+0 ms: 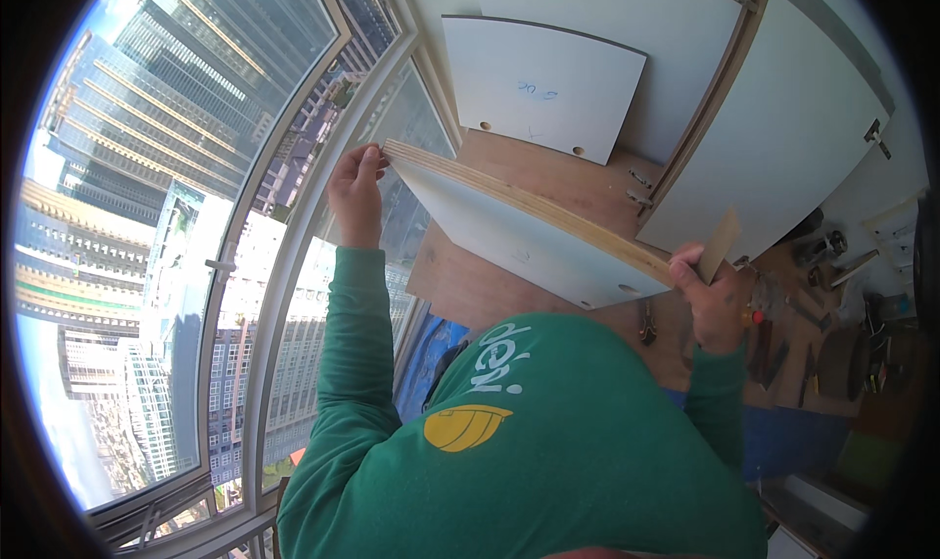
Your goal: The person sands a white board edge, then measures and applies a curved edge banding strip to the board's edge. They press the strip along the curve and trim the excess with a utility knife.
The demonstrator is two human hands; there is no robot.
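A white cabinet door panel (490, 228) with a bare plywood edge is held up on edge in front of me, slanting down toward the right. My left hand (358, 189) pinches its far left corner beside the window. At the near right corner, my right hand (713, 302) grips the panel's end with thumb and finger. A thin, flat tan piece (720, 246) sticks up from the same right hand; its material I cannot make out. Round hinge holes show near the panel's lower right edge.
Another white panel (548, 84) leans against the back wall on a brown worktop (597, 189). To the right, a cabinet door (783, 118) with metal hinges stands open. Pliers (646, 322) and several tools lie near my right hand. A large window (245, 197) runs along the left.
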